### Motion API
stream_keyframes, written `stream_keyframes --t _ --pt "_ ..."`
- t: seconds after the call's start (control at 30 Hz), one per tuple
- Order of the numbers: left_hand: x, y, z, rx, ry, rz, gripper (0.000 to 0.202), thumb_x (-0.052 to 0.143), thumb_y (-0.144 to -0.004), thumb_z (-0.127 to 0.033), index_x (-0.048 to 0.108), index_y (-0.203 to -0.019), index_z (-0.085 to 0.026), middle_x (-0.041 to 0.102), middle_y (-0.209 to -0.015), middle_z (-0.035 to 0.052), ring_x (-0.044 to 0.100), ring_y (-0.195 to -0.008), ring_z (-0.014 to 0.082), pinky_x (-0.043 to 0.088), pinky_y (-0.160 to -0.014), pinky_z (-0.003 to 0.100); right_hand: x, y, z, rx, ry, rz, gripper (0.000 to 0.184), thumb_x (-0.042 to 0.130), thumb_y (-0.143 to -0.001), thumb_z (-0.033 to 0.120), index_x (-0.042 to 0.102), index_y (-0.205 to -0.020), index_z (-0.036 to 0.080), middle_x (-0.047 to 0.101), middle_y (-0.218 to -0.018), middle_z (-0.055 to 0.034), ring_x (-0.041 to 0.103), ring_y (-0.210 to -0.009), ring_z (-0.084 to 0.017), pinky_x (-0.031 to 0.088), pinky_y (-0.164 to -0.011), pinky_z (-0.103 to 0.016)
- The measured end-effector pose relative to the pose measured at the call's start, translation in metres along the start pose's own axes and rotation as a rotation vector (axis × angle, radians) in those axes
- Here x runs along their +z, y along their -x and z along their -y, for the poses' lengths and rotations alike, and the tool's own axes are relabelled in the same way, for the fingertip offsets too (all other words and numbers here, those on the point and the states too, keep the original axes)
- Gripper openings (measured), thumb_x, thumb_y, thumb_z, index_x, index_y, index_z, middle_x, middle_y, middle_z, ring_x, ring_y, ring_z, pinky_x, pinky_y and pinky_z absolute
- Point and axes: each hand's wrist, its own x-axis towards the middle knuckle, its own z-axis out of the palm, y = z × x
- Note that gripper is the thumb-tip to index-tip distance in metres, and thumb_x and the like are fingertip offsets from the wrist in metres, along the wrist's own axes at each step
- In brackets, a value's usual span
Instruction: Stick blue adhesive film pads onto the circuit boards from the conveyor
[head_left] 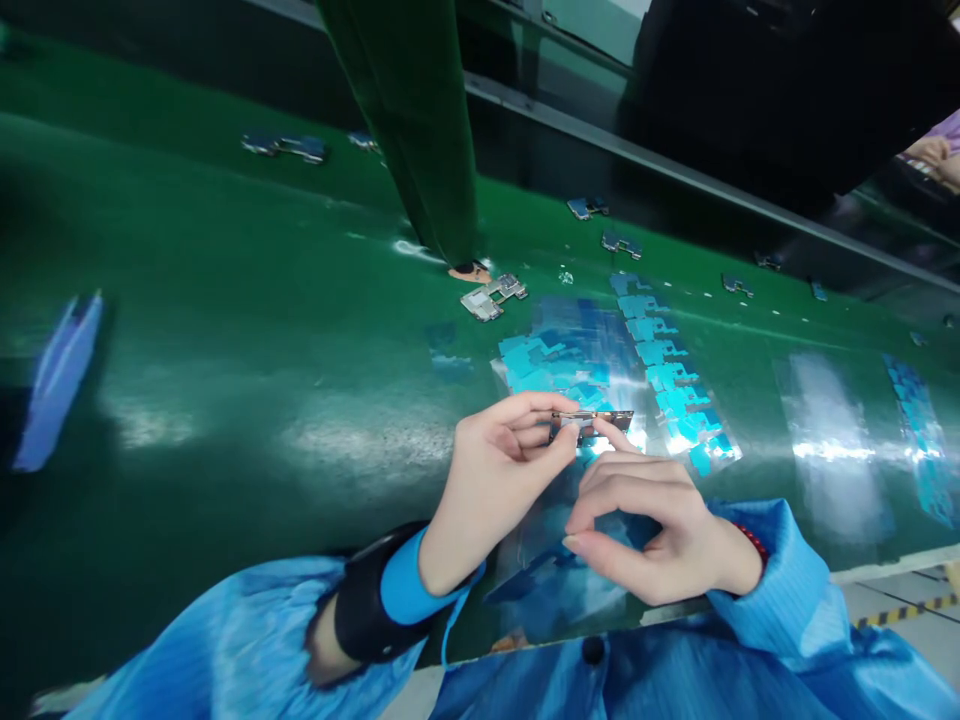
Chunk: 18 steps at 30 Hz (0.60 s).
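Observation:
My left hand (495,480) pinches a small flat metal part (592,420) between thumb and fingers, holding it edge-on above the green belt (247,330). My right hand (652,530) is curled beside it, its index fingertip touching the underside of the same part. Both wrists wear blue sleeves; a black strap wraps the left wrist. Under the hands lie clear sheets (592,360) carrying rows of blue stickers (667,375).
A small silver circuit part (493,296) lies on the belt past the sheets. More small blue pieces (285,146) are scattered farther along. A green post (412,120) rises from the belt. Another sheet (832,440) lies to the right. A person's hand (934,155) shows at far right.

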Motion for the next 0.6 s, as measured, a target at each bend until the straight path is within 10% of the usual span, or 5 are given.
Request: stream_keyframes --t 0.37,0.6 --pt "-0.0009 0.0005 0.0015 0.004 0.02 0.006 0.017 0.074 -0.068 -0.026 0.068 -0.08 -0.016 0.073 -0.067 0.0017 0.072 -0.065 0.0178 0.061 -0.058 0.023 0.0016 -0.0014 -0.0027 0.005 -0.067 -0.027 0.009 0.06 -0.082 0.016 0.058 -0.075 0.019 0.063 -0.062 -0.001 0.058 -0.06 -0.012 0.054 -0.069 -0.029" --pt "-0.0003 -0.0048 0.0 -0.048 0.115 0.021 0.019 0.078 -0.068 -0.025 0.069 -0.082 -0.016 0.075 -0.07 0.0018 0.071 -0.062 0.0147 0.059 -0.058 0.021 -0.0007 0.0028 -0.007 0.014 -0.155 -0.034 0.008 0.062 -0.082 0.017 0.06 -0.075 0.02 0.064 -0.062 0.0001 0.059 -0.06 -0.012 0.054 -0.08 -0.034"
